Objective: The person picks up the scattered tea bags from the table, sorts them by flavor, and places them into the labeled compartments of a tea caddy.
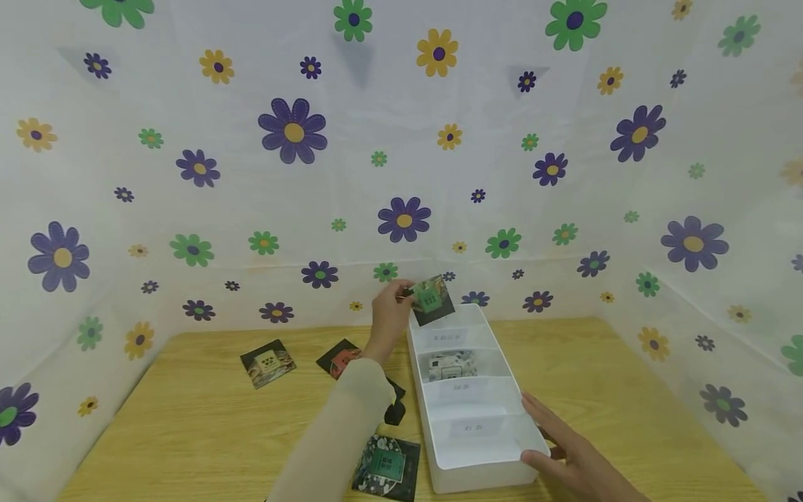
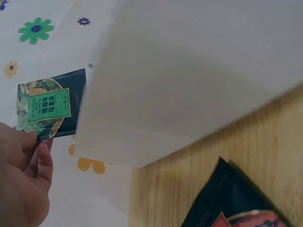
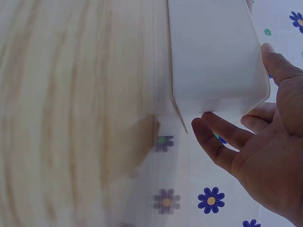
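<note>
My left hand (image 1: 390,314) pinches a tea sachet (image 1: 433,300) with a green label by its edge. The sachet is raised, tilted, over the far end of a long white divided box (image 1: 483,477). In the left wrist view the thumb and fingers meet at the lower corner of the sachet (image 2: 49,106), beside the box wall (image 2: 180,85). My right hand (image 1: 571,453) grips the box's near right corner, thumb on one side and fingers on another in the right wrist view. A pale sachet (image 1: 452,365) lies in a middle compartment.
Left of the box on the wooden table (image 1: 207,425) lie a yellow-labelled sachet (image 1: 268,363), a red-labelled sachet (image 1: 341,357) and a teal-labelled sachet (image 1: 387,466). A dark sachet (image 1: 395,413) is partly hidden by the left forearm. Flower-printed sheeting (image 1: 351,174) surrounds the table.
</note>
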`<state>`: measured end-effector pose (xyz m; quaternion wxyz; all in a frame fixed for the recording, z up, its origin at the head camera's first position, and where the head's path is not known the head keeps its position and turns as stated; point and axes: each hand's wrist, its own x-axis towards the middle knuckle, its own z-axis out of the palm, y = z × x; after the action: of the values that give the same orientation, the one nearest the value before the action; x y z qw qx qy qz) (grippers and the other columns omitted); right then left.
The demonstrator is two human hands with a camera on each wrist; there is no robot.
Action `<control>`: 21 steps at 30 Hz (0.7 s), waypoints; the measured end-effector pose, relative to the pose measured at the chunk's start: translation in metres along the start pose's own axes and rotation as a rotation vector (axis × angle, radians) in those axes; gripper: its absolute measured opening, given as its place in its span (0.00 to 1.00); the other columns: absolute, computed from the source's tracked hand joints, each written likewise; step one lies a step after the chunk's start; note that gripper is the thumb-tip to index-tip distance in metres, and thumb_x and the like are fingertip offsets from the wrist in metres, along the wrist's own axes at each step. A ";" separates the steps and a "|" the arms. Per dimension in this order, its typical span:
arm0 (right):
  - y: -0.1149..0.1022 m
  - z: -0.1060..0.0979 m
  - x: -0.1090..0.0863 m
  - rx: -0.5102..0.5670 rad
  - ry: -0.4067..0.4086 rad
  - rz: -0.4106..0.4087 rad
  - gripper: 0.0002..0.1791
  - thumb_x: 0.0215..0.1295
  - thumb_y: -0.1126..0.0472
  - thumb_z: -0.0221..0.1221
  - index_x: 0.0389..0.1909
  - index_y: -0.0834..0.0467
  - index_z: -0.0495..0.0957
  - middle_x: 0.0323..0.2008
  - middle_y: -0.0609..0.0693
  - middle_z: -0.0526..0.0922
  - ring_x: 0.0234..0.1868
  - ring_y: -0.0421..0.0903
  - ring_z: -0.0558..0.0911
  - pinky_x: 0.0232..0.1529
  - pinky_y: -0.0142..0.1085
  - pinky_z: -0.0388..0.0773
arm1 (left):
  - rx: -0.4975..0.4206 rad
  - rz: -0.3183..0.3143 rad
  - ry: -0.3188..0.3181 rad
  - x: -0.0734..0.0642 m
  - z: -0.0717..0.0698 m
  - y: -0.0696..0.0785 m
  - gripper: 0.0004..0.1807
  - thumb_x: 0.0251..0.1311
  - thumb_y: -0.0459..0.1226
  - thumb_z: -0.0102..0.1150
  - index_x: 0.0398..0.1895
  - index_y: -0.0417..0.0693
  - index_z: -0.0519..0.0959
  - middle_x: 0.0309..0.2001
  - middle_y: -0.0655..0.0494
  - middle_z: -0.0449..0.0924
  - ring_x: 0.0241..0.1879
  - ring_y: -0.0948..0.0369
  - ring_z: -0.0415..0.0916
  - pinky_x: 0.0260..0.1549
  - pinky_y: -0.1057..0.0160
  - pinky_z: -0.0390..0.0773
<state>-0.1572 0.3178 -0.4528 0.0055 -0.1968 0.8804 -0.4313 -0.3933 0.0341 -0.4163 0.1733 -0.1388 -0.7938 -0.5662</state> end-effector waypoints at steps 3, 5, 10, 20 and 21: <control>0.000 0.000 -0.001 -0.004 0.004 -0.011 0.41 0.75 0.62 0.61 0.79 0.69 0.51 0.80 0.60 0.49 0.62 0.28 0.71 0.41 0.34 0.82 | 0.054 0.039 -0.050 -0.001 0.005 -0.005 0.12 0.70 0.25 0.60 0.53 0.40 0.83 0.45 0.45 0.85 0.46 0.52 0.83 0.44 0.56 0.83; 0.002 0.000 -0.001 -0.004 0.003 -0.042 0.41 0.75 0.64 0.61 0.79 0.70 0.51 0.80 0.43 0.48 0.63 0.27 0.70 0.41 0.34 0.82 | 0.070 0.052 -0.071 -0.002 0.007 -0.006 0.12 0.70 0.25 0.59 0.53 0.40 0.83 0.43 0.46 0.84 0.44 0.53 0.82 0.42 0.57 0.83; 0.005 0.001 -0.001 0.003 0.006 -0.050 0.40 0.75 0.64 0.60 0.79 0.70 0.51 0.74 0.23 0.45 0.62 0.24 0.69 0.41 0.34 0.82 | 0.099 0.080 -0.114 -0.008 0.011 -0.007 0.12 0.71 0.26 0.58 0.55 0.40 0.81 0.39 0.47 0.84 0.39 0.55 0.80 0.38 0.58 0.82; 0.000 0.001 -0.002 -0.006 0.016 -0.037 0.41 0.75 0.64 0.61 0.79 0.69 0.51 0.81 0.43 0.49 0.61 0.25 0.70 0.40 0.34 0.80 | 0.166 0.072 -0.166 -0.013 0.015 -0.009 0.13 0.73 0.27 0.56 0.57 0.38 0.82 0.50 0.47 0.86 0.48 0.53 0.83 0.49 0.54 0.82; 0.000 0.001 -0.002 -0.007 0.011 -0.025 0.41 0.75 0.63 0.61 0.80 0.69 0.51 0.81 0.52 0.49 0.61 0.25 0.70 0.40 0.33 0.80 | 0.184 0.075 -0.171 -0.013 0.015 -0.010 0.12 0.73 0.27 0.57 0.56 0.39 0.82 0.50 0.47 0.86 0.49 0.53 0.83 0.49 0.54 0.82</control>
<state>-0.1555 0.3175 -0.4536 -0.0057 -0.2055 0.8794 -0.4294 -0.3872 0.0453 -0.4351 0.1380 -0.1998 -0.8485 -0.4702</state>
